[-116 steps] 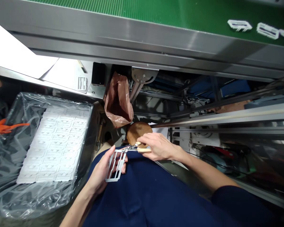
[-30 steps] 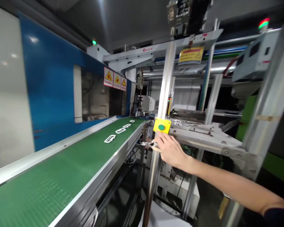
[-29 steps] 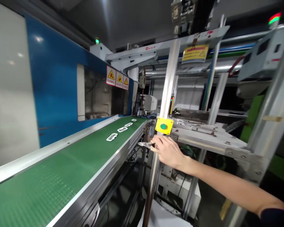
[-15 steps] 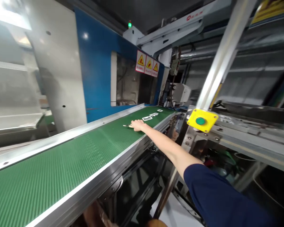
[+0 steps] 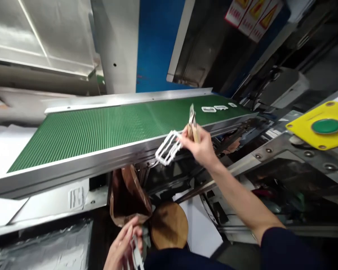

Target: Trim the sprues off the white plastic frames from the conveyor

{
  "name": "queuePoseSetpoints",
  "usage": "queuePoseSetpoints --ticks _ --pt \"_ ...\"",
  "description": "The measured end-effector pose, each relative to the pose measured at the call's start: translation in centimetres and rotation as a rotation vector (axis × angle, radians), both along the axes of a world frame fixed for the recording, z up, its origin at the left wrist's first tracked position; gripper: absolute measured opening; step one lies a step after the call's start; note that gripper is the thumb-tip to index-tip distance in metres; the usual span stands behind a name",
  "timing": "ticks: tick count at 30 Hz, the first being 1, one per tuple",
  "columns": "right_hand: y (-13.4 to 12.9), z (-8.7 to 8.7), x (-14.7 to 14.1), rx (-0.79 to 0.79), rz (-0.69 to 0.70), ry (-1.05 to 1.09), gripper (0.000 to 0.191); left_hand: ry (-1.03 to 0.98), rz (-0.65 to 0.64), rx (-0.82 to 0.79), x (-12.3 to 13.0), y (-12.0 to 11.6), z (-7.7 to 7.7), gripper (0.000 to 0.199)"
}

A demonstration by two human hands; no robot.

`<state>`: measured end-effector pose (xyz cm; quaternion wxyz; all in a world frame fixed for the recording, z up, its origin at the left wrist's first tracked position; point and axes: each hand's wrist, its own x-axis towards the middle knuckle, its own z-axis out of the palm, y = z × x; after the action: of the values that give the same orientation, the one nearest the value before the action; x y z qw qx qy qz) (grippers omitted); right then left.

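Note:
My right hand (image 5: 202,147) is closed around a pair of nippers (image 5: 192,117), their jaws pointing up. The thumb and fingers of that hand also pinch a white plastic frame (image 5: 158,154), which hangs tilted at the near edge of the green conveyor belt (image 5: 124,123). Low in the view, my left hand (image 5: 123,242) is closed on another white plastic piece (image 5: 136,255), partly cut off by the bottom edge. Farther along the belt lie white plastic frames (image 5: 208,109), apart from my right hand.
A brown bag (image 5: 124,195) stands open under the belt, beside a round wooden stool top (image 5: 169,227). Another white part (image 5: 76,198) lies on a surface at lower left. On the right is a yellow box with a green button (image 5: 326,126). The blue machine (image 5: 154,45) rises behind.
My right hand has lifted off the belt and come back towards me with the nippers and a white frame. The view has tilted down, and my left hand now shows.

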<state>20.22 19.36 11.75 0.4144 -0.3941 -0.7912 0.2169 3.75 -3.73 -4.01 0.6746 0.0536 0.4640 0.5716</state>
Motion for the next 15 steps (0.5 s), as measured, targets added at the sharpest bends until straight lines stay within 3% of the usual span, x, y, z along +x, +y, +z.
queuePoseSetpoints --ticks 2,4,8,11,15 --pt "-6.0 -3.4 0.0 -0.264 0.077 0.161 0.015 -0.057 0.028 0.052 1.2 0.5 0.6 0.047" --pt "-10.5 -6.8 0.2 -0.497 0.063 0.308 0.016 -0.086 0.043 0.085 2.0 0.9 1.2 0.052" --pt "-15.3 -12.1 1.1 -0.789 -0.078 0.474 0.020 -0.059 0.107 -0.025 2.9 0.6 1.6 0.039" --pt "-16.9 -13.9 2.0 -0.884 -0.109 0.546 0.020 -0.040 0.139 -0.075 3.3 -0.3 1.0 0.038" --pt "-18.8 -15.0 2.8 -0.890 -0.146 0.542 0.018 0.002 0.143 -0.049 4.0 -1.4 0.2 0.043"
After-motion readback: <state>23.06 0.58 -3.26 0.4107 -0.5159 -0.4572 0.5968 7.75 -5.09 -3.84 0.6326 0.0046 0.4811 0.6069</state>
